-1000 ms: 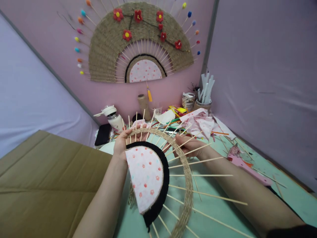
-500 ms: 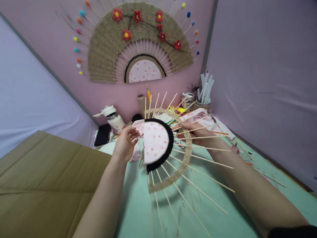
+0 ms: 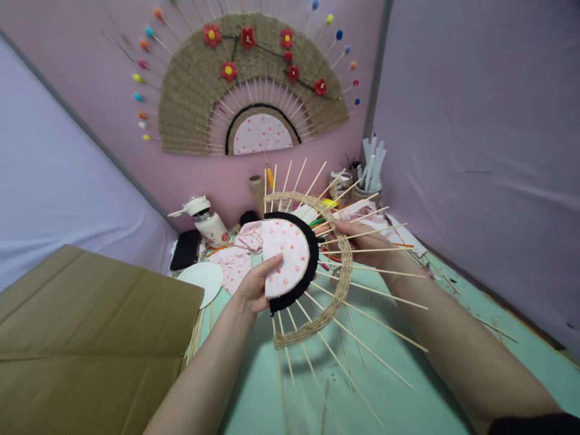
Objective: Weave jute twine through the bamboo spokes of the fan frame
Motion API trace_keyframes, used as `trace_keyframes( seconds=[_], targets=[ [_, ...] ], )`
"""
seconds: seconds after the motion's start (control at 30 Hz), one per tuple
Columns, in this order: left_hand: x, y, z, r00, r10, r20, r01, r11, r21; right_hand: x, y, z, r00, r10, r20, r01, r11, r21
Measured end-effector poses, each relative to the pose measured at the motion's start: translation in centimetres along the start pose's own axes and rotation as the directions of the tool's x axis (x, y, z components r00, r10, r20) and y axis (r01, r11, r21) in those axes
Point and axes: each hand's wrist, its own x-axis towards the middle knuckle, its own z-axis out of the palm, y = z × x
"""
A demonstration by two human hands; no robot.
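Observation:
A half-round woven fan (image 3: 288, 244) is held above the green table, its straight side facing left. It has a pink-dotted cloth center, a black border, thin sticks spreading outward and a band of twine (image 3: 343, 284) woven through them. My left hand (image 3: 260, 284) grips the cloth center, thumb on top and the other fingers behind it. On the far right side my right hand (image 3: 357, 241) is closed on the twine band and sticks; some of its fingers are hidden behind them.
A large finished fan (image 3: 190, 99) with red flowers hangs on the pink wall. At left are a cardboard sheet (image 3: 90, 338), a white bottle (image 3: 211, 226), a phone (image 3: 185, 251) and a white disc (image 3: 206, 281). Jars with white strips (image 3: 372, 166) stand at the back right, near pink cloth scraps.
My left hand has moved right and taken hold of the fan's cloth center, where before it was free beside the straight edge. My right hand keeps its hold.

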Motion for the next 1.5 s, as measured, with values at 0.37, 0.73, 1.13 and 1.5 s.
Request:
trace_keyframes(
  seconds=[0.37, 0.73, 1.13, 1.5],
  targets=[
    [-0.4, 2.1, -0.8, 0.946, 0.283, -0.159, -0.289, 0.957, -0.017, 0.4, -0.5, 1.6, 0.979, -0.14, -0.147, 0.154, 0.984, 0.089],
    [-0.6, 2.9, -0.8, 0.904, 0.352, -0.242, -0.364, 0.931, -0.007, 0.3, -0.4, 0.5, 0.961, -0.203, -0.187, 0.18, 0.975, -0.129],
    [-1.3, 4.1, -1.2, 0.846, 0.423, -0.324, -0.431, 0.901, 0.049, 0.4, -0.9, -1.4, 0.886, -0.27, -0.376, 0.222, 0.961, -0.167],
    [-1.1, 4.2, -1.6, 0.837, 0.445, -0.319, -0.438, 0.894, 0.098, 0.6, -1.3, -1.5, 0.766, -0.392, -0.51, 0.403, 0.91, -0.094]
  ],
)
